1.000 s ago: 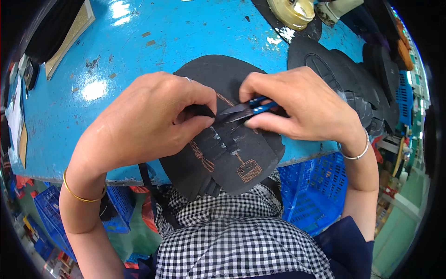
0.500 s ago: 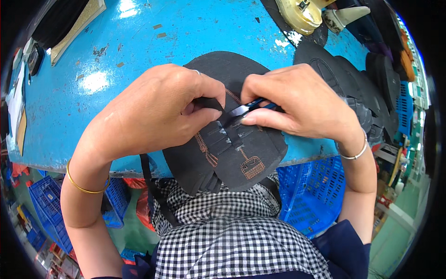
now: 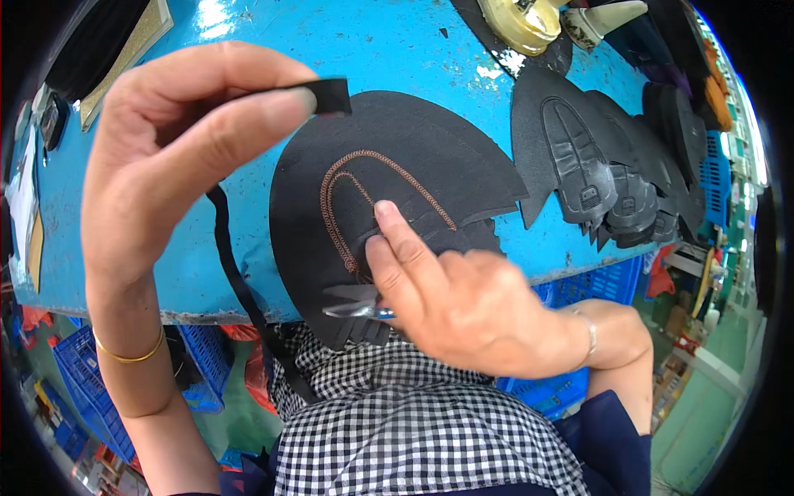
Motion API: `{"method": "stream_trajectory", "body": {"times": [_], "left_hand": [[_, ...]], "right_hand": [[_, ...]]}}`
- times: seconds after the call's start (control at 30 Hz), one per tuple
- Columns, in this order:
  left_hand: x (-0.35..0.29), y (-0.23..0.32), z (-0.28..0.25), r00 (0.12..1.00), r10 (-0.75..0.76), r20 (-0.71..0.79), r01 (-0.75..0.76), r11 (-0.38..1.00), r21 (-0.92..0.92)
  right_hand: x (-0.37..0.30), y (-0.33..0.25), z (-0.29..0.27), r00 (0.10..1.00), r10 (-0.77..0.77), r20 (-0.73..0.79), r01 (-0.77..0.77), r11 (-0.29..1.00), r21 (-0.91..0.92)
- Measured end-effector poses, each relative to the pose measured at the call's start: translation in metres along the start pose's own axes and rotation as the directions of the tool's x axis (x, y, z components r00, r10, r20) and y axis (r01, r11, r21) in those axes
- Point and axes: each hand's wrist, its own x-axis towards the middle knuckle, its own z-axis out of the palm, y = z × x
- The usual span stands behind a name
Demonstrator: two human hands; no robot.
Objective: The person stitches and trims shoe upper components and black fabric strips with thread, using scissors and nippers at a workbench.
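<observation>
Raised at the left, my left hand (image 3: 157,157) pinches the end of a narrow black strap (image 3: 334,97) between thumb and forefinger. The rest of the strap hangs over the table edge toward my lap. My right hand (image 3: 471,310) keeps small metal scissors (image 3: 351,306) tucked in its palm, the parted blades pointing left. Its fore and middle fingers press on a black cut-out piece (image 3: 397,124), which looks like a shoe upper. Brown zigzag stitching curves in loops across this piece. The piece lies on the blue table (image 3: 248,124) and overhangs its near edge.
Several similar black pieces (image 3: 546,124) overlap at the right. A yellowish machine part (image 3: 521,29) stands at the back right. Blue plastic baskets (image 3: 91,380) are below the table at both sides. A gold-edged board (image 3: 145,45) rests at the back left.
My left hand has risen leftward with the strap end, away from the piece. The right hand has moved nearer me, scissors in palm, fingers now extended. The black piece has turned, showing its looped stitching.
</observation>
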Motion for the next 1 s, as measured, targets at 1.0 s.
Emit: {"method": "stream_trajectory", "body": {"times": [1.0], "left_hand": [[0.028,0.001,0.076,0.874,-0.123,0.47,0.017,0.974,0.225]], "right_hand": [[-0.059,0.108,-0.003,0.976,0.207,-0.067,-0.117,0.758,0.641]]}}
